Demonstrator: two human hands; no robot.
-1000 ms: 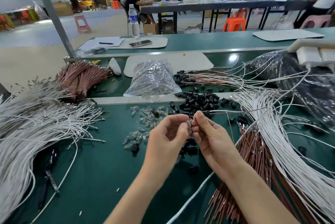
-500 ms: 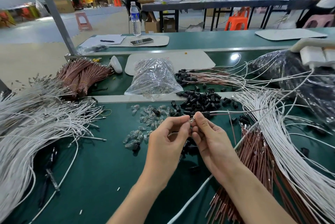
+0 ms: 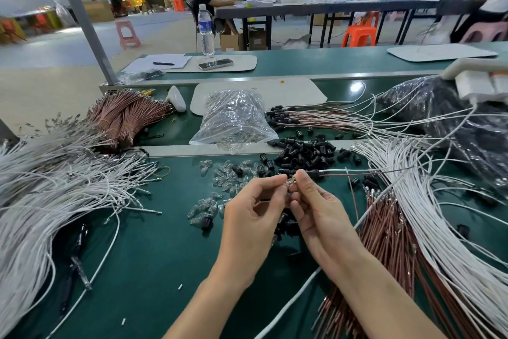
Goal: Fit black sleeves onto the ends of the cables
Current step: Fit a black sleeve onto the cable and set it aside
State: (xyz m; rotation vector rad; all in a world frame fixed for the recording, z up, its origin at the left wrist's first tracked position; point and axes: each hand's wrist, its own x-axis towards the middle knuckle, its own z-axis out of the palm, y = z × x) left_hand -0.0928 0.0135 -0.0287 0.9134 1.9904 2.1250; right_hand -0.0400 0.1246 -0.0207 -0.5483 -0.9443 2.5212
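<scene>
Thumb and forefinger of my left hand (image 3: pixel 255 217) and my right hand (image 3: pixel 321 220) pinch one clear piece (image 3: pixel 290 182) between them, the other fingers loosely curled. Both hands have barely shifted in the last second. A black sleeve (image 3: pixel 313 173) sits on the cable (image 3: pixel 371 171) running right. Beyond it lies the sleeve pile (image 3: pixel 302 153). The far clear bag (image 3: pixel 233 119) holds similar clear parts.

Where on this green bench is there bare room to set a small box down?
The bare green mat between the white cable heap and the left hand is free. Crowded: clear bulbs and black sleeves beyond it, brown cables at right.
</scene>
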